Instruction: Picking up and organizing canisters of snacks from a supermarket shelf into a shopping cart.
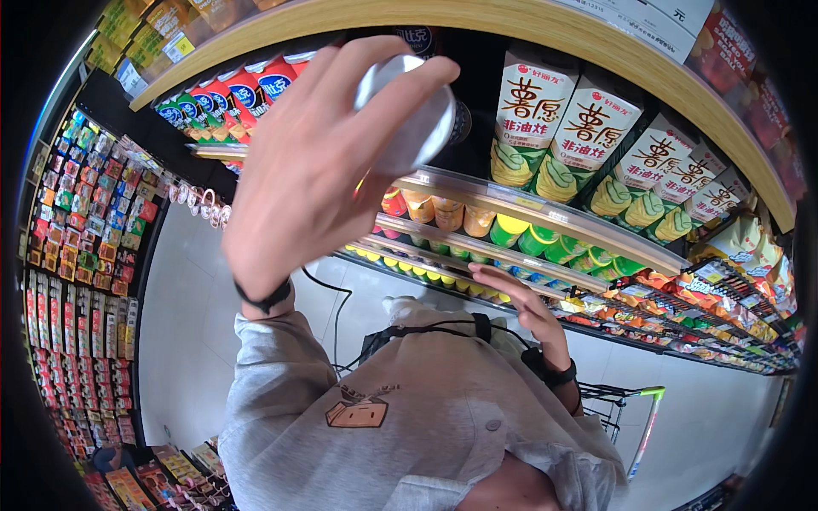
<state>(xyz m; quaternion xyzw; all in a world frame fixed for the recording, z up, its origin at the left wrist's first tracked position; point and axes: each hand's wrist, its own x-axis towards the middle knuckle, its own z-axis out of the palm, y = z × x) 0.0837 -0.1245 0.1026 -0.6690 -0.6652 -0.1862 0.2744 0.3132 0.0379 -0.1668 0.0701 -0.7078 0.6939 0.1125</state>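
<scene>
My left hand [313,147] is raised at the shelf, its fingers wrapped over the top of a canister [409,128] with a pale, shiny round lid. Most of the canister's body is hidden behind the hand. Behind it on the same shelf stands a dark canister [415,38], partly covered by my fingers. Red and green canisters [243,92] line the shelf to the left, and tall white and green snack boxes [530,121] stand to the right. Lower down, my right hand [521,297] hovers before the lower shelves with fingers extended, holding nothing.
A wooden shelf edge [447,16] curves overhead. Below are canisters with green and yellow lids [511,230] and wire racks of snack bags [703,294]. A shopping cart [648,415] stands behind on the right. Packaged goods fill a left display [89,204]. A black cable [348,306] hangs beside me.
</scene>
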